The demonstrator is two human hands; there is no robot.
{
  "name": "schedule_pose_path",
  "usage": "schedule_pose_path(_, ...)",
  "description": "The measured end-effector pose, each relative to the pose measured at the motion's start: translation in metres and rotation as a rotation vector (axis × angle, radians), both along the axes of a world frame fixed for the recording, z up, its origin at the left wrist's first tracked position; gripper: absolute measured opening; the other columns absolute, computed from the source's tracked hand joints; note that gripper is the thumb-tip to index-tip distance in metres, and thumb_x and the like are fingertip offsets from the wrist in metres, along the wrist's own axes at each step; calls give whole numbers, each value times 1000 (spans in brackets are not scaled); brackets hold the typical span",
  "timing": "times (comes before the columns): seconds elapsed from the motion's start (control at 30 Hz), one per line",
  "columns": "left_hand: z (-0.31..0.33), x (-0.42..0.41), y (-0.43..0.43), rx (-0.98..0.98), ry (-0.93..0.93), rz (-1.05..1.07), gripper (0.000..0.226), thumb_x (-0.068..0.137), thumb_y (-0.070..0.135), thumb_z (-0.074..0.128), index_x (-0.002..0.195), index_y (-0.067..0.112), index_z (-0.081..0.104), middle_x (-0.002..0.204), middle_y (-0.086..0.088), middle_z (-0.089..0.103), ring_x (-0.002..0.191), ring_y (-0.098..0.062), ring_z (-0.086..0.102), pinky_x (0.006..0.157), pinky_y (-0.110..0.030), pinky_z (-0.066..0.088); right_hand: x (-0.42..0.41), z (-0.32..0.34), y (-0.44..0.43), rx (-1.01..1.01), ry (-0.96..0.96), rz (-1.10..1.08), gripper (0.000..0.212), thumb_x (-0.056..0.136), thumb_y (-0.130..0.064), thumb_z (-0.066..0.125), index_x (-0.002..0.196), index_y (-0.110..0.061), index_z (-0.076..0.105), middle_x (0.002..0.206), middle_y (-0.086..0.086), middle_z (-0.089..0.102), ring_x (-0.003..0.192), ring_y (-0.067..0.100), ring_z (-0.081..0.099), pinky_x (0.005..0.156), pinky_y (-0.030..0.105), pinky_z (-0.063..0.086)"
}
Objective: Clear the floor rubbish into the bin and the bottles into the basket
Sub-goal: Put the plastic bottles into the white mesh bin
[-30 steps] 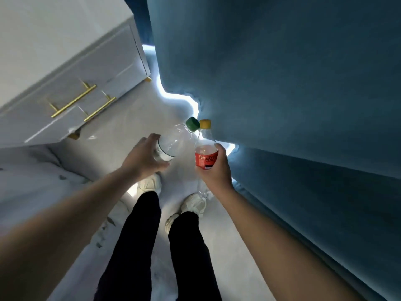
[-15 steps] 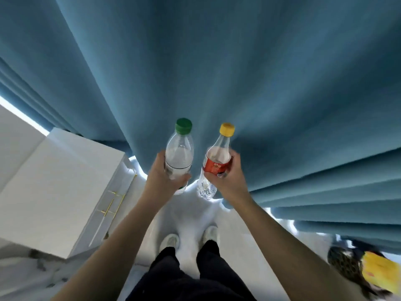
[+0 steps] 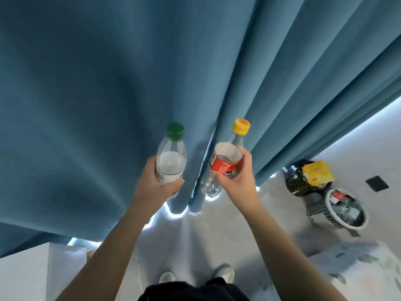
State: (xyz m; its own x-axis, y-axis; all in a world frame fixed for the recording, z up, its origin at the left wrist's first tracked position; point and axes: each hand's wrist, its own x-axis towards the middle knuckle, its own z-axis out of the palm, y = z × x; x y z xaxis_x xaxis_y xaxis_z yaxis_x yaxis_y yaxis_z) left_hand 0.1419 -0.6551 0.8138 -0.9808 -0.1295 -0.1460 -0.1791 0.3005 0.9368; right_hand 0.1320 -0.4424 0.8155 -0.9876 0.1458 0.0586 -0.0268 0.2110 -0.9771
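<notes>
A green-capped clear bottle (image 3: 171,161) and yellow-capped red-labelled bottle (image 3: 225,165) are held upright; white mesh basket (image 3: 321,210) on floor (image 3: 271,213) seems part-filled.

Both bare forearms stretched forward, side by side. Left hand (image 3: 152,185) curled round green-capped bottle (image 3: 171,155); right hand (image 3: 240,181) gripping yellow-capped bottle (image 3: 224,162). Both hands close before curtain (image 3: 108,83), near its hem.

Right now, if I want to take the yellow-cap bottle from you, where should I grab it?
Probably the neck just under the yellow cap, coming from above. The right hand wraps the red label round the middle of the yellow-cap bottle, so the top sticks out free, and the narrow neck is easy to wrap fingers round.
</notes>
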Motion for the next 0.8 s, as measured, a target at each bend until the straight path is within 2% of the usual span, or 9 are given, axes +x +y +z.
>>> schedule_pose_path(0.1, 1, -12, 45, -15, 3, -73, 61, 68, 22, 84, 112, 40, 46, 105, 17, 61, 92, 6, 58, 69, -8, 40, 4, -1, 50, 22, 20, -91, 68, 75, -1, 78, 130, -18, 41, 102, -28, 59, 95, 6, 63, 84, 23, 51)
schedule_pose_path(0.23, 1, -19, 111, -19, 18, -153, 61, 67, 25, 85, 112, 40, 47, 104, 16, 63, 93, -1, 60, 76, -22, 47, 9, -2, 117, 19, 38, -183, 70, 74, -3, 80, 129, -20, 41, 105, -27, 59, 98, 8, 63, 86, 26, 52)
schedule_pose_path(0.37, 0, -22, 175, 2, 39, -192, 60, 65, 23, 85, 108, 41, 48, 101, 15, 63, 89, 3, 60, 72, -11, 45, 11, 2, 182, 26, 59, -202, 69, 73, 0, 79, 129, -18, 42, 105, -29, 57, 98, 4, 62, 83, 23, 51)
schedule_pose_path(0.43, 0, -22, 206, -4, 39, -194, 63, 60, 33, 84, 111, 40, 48, 101, 17, 63, 92, -3, 61, 76, -20, 47, 14, 6, 213, 39, 64, -217, 69, 74, 2, 78, 129, -16, 41, 104, -33, 56, 98, 1, 61, 83, 22, 52)
schedule_pose_path(0.5, 1, -24, 238, -6, 41, -214, 62, 63, 29, 86, 109, 41, 45, 101, 18, 61, 93, -5, 61, 74, -18, 45, 16, 9, 244, 51, 64, -237, 70, 75, 2, 78, 130, -18, 41, 104, -33, 56, 99, 0, 60, 85, 26, 53)
schedule_pose_path(0.57, -2, -25, 268, 0, 41, -254, 61, 63, 30, 86, 106, 43, 44, 102, 17, 61, 93, -6, 60, 73, -17, 43, 22, 10, 272, 35, 60, -279, 69, 74, 0, 78, 128, -24, 41, 109, -24, 56, 100, 3, 61, 89, 33, 54)
schedule_pose_path(0.67, -5, -29, 310, -3, 26, -342, 65, 59, 35, 84, 112, 42, 45, 106, 13, 62, 96, -10, 61, 76, -23, 45, 36, 11, 311, 20, 54, -362, 71, 75, -2, 79, 125, -34, 40, 112, -15, 58, 101, 6, 62, 89, 30, 54)
schedule_pose_path(0.73, -6, -36, 337, -2, 5, -395, 65, 65, 27, 86, 117, 35, 47, 109, 10, 63, 98, -12, 61, 79, -26, 47, 44, 8, 336, 22, 44, -416, 72, 74, -4, 80, 128, -31, 40, 110, -19, 60, 101, 7, 63, 88, 29, 53)
schedule_pose_path(0.8, -6, -45, 364, 9, 4, -447, 65, 64, 28, 86, 116, 39, 47, 109, 11, 63, 99, -11, 62, 86, -32, 51, 49, 5, 359, 25, 34, -477, 74, 74, -4, 80, 132, -27, 39, 108, -26, 59, 101, 6, 63, 87, 27, 53)
